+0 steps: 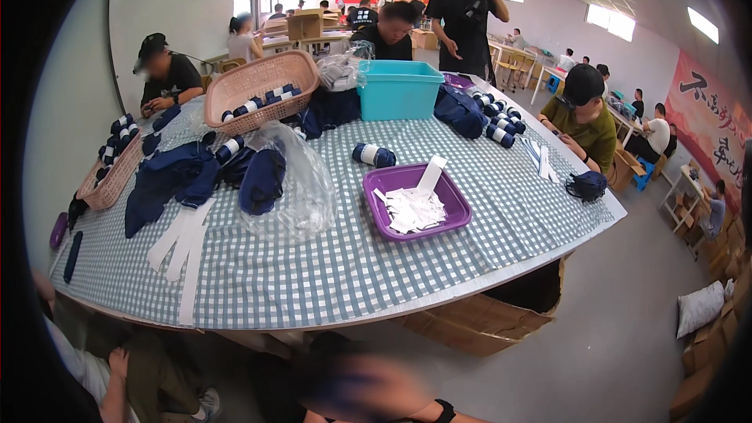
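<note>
At the lower edge my right hand shows as a smeared shape, with a black band on its wrist. A dark blue patch, perhaps cloth, lies against it; the blur hides its kind and the finger pose. A sliver of skin beside it may be my left hand, mostly hidden. Both are below the table's near edge. On the checked tablecloth stands a purple basin of white paper strips. Behind it lies a rolled navy cloth bundle with a white band.
Long white strips, navy cloth and a clear plastic bag lie left. Farther back stand a pink basket and a turquoise bin. An open cardboard box sits under the table's edge. Other people sit around the table.
</note>
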### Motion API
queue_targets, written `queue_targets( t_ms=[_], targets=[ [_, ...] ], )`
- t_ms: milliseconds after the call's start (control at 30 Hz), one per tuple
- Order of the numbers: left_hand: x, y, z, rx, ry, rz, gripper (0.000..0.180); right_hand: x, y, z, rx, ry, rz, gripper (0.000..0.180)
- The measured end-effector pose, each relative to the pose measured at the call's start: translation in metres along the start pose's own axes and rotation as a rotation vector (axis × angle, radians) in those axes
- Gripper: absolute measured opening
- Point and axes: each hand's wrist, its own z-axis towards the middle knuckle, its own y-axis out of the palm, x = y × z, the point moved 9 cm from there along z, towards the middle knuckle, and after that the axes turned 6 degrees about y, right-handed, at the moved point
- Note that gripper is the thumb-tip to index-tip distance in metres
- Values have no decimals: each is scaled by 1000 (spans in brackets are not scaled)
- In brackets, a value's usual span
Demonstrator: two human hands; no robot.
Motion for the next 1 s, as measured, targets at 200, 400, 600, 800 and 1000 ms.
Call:
queue_targets(
  t_ms=[200,400,600,800,1000],
  targets=[
    [-1,-3,1,14,-7,60,36,12,2,-2,20,11,31,36],
    [-8,-6,2,15,14,101,34,20,2,-4,23,36,-7,35],
    [-6,-5,5,14,49,71,31,30,2,-4,7,78,10,34],
    [-9,-6,6,12,52,33,29,39,3,-5,3,98,34,34],
    [-17,-8,8,16,70,99,27,39,3,-6,-4,96,89,34]
  ],
)
